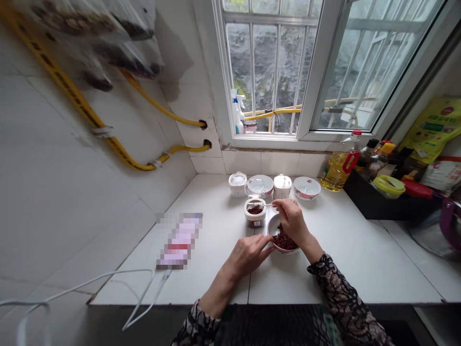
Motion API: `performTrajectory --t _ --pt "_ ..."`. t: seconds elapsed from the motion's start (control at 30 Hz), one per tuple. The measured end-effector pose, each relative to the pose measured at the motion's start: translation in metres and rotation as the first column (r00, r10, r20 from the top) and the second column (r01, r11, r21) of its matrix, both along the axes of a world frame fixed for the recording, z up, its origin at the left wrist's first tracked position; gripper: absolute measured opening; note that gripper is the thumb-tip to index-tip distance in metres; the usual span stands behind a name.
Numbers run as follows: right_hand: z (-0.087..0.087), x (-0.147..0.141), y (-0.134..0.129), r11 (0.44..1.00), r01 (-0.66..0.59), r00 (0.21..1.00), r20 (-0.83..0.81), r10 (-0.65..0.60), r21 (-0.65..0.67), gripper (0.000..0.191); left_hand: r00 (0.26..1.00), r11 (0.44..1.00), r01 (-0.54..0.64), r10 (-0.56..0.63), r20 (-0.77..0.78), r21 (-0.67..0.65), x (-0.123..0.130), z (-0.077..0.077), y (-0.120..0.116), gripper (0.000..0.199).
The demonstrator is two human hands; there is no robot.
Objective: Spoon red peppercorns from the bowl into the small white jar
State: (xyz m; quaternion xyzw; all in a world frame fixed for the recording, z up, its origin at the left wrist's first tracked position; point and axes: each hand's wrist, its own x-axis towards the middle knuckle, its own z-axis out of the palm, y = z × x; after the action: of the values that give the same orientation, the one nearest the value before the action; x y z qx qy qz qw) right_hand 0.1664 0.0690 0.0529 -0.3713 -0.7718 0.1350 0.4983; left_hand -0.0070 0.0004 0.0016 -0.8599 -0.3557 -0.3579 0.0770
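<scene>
My left hand [248, 253] has its fingers and thumb closed on the near left rim of a white bowl [272, 226]. Dark red dried bits [287, 241], which look like peppercorns, lie in that bowl. Between the fingertips of my right hand [294, 222] is a thin white spoon [266, 205], reaching left over the mouth of a small lidded jar [255, 221]. The jar stands just left of the bowl with its lid up, and similar dark red bits show inside. Whether the spoon carries anything is too small to tell.
Along the back wall stand two white jars [237, 186] and two patterned bowls [307, 188]. An oil bottle [334, 168] and a black box [363, 198] of condiments sit at right. A blurred-out phone-like object [180, 240] with a white cable [142, 307] lies at left.
</scene>
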Motion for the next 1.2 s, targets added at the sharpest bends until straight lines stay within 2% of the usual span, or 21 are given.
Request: performTrajectory --t 0.1,0.23,0.33,0.43,0.53,0.67,0.77,0.9,1.2 --pt "0.002 0.001 -0.003 0.994 -0.027 0.997 0.080 0.018 0.105 0.023 1.000 1.000 0.006 -0.006 0.009 0.013 0.001 0.001 0.000 0.026" --pt "0.007 0.019 -0.003 0.996 0.082 0.997 -0.001 -0.082 0.026 0.018 1.000 1.000 0.007 -0.007 0.007 0.006 0.001 0.002 0.000 0.027" --pt "0.008 0.038 -0.001 0.991 0.133 0.991 0.035 -0.132 -0.031 0.017 1.000 1.000 0.010 -0.010 0.009 -0.010 0.000 0.000 0.000 0.025" --pt "0.004 0.049 0.003 0.993 0.105 0.978 0.187 -0.092 -0.059 0.018 1.000 1.000 0.016 -0.016 0.005 -0.025 -0.001 -0.001 0.000 0.023" --pt "-0.002 0.047 0.003 0.995 0.066 0.947 0.318 -0.041 -0.068 0.018 1.000 0.999 0.014 -0.014 0.005 -0.032 -0.001 -0.002 0.000 0.023" --pt "-0.006 0.037 -0.002 0.994 0.011 0.931 0.364 0.030 -0.110 0.020 1.000 0.999 0.013 -0.013 0.013 -0.036 -0.001 -0.001 0.000 0.025" --pt "-0.005 0.034 -0.004 0.982 -0.023 0.947 0.311 0.082 -0.189 0.021 1.000 0.999 0.016 -0.015 0.012 -0.028 0.000 0.000 0.000 0.028" --pt "-0.002 0.036 -0.002 0.949 -0.014 0.978 0.192 0.077 -0.314 0.019 1.000 1.000 0.017 -0.017 0.014 -0.019 0.000 0.002 -0.001 0.031" --pt "-0.001 0.041 0.005 0.822 -0.092 0.989 -0.150 0.008 -0.561 0.016 1.000 1.000 0.023 -0.023 -0.001 -0.013 -0.001 -0.001 0.000 0.025"
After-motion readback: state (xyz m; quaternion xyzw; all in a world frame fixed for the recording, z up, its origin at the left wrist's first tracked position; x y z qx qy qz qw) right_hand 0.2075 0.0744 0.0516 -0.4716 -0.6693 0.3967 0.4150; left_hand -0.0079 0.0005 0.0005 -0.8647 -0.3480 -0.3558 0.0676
